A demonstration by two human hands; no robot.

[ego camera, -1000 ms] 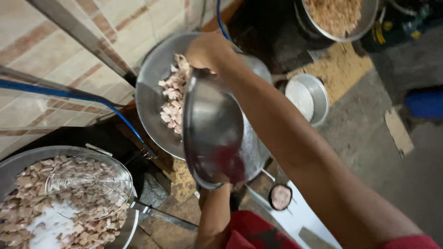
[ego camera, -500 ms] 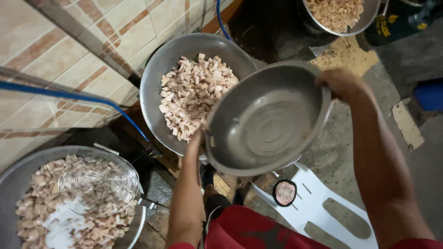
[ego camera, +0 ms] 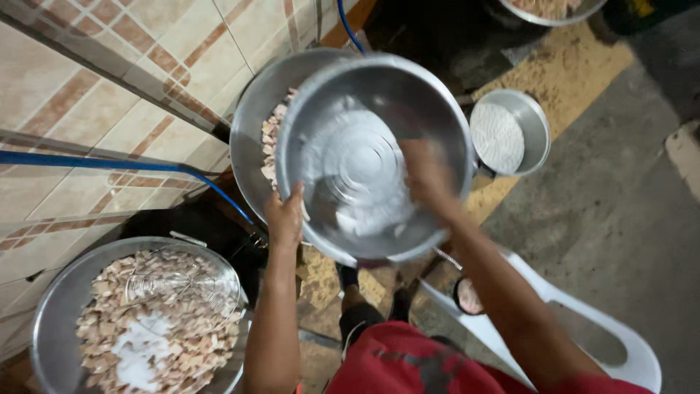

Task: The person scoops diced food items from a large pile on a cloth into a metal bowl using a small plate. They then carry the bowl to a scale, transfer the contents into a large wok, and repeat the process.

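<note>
We hold the bowl (ego camera: pixel 375 157) tilted toward us over the wok (ego camera: pixel 255 131) of pale chunks, so the inside stays reachable and anything loose would drop into the wok. Left hand (ego camera: pixel 286 215) grip: clenched on the bowl's lower-left rim, carrying it. Right hand (ego camera: pixel 426 175) is inside the bowl, on the whitish residue; blurred, so we can't tell its grip. Small pot (ego camera: pixel 510 131) sits just right. Second wok (ego camera: pixel 138 314) with skimmer (ego camera: pixel 182 288) lower left.
</note>
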